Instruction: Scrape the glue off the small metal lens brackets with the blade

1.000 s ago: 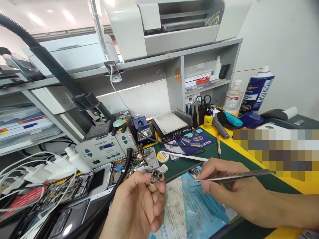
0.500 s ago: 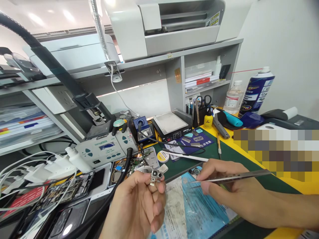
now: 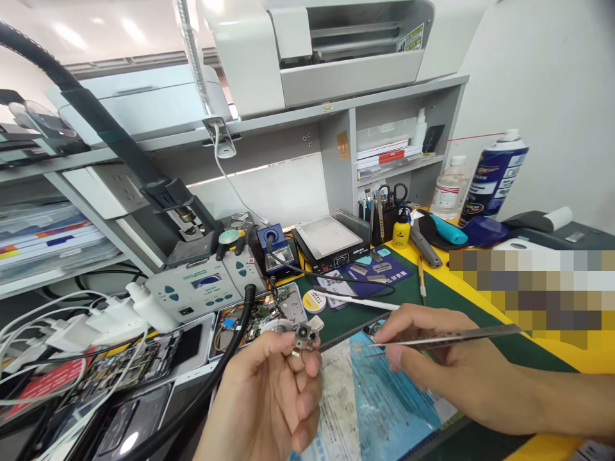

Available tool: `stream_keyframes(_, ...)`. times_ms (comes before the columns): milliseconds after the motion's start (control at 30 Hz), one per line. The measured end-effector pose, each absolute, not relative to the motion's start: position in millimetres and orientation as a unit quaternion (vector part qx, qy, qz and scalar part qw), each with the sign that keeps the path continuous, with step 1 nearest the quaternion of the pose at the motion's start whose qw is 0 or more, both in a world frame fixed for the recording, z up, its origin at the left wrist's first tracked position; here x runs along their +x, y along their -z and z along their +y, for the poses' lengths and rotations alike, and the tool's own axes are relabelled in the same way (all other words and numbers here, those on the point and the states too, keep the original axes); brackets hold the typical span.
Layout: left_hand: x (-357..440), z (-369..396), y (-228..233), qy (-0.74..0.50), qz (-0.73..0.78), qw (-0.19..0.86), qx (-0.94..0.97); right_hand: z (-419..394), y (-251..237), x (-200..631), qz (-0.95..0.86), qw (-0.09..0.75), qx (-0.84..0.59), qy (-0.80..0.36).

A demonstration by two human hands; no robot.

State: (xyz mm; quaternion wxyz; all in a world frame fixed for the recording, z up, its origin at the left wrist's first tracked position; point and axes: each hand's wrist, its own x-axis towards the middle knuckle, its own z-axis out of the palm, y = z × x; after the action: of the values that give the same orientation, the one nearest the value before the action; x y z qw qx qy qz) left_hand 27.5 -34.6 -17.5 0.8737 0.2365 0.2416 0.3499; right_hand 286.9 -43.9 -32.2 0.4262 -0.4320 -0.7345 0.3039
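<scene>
At a crowded repair surface, we pinch a small camera part (image 3: 304,336) between thumb and fingertips of our left hand (image 3: 269,403), fingers curled closed around it and lifted above the worn blue mat (image 3: 384,410). Our right hand (image 3: 432,365) is closed on a pair of tweezers (image 3: 446,335), whose fine tips point left toward the part and stop just short of it, not touching.

As we judge it, the work goes best if the left hand keeps the part steady with its lens side facing us, while the tweezers come in level and lightly, so the tips do not scratch the lens or flick the piece away.

Behind our hands, a tray of circuit boards (image 3: 262,314) sits near a grey soldering station (image 3: 206,288), with a black hose (image 3: 230,358) curving past our left wrist, close enough to snag. A small hot plate (image 3: 331,240), a yellow bottle (image 3: 401,230), a spray can (image 3: 494,173) and a tangle of white chargers (image 3: 110,314) crowd the rest; a dropped part could vanish among them.
</scene>
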Motion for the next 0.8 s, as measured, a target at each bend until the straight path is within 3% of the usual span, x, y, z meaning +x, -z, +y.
stream_keyframes(367,33,-26,36,-0.285,0.242,0.900,0.224,-46,35,286,-0.699,0.393,-0.414,-0.432)
stream_keyframes(567,41,-34,37,-0.238,0.264,0.900,0.254,-46,37,280,-0.824,0.417,-0.321,-0.210)
stream_keyframes(800,45,-43,29,-0.247,0.315,0.869,0.290,-40,39,273,-0.828,0.465,-0.281,-0.141)
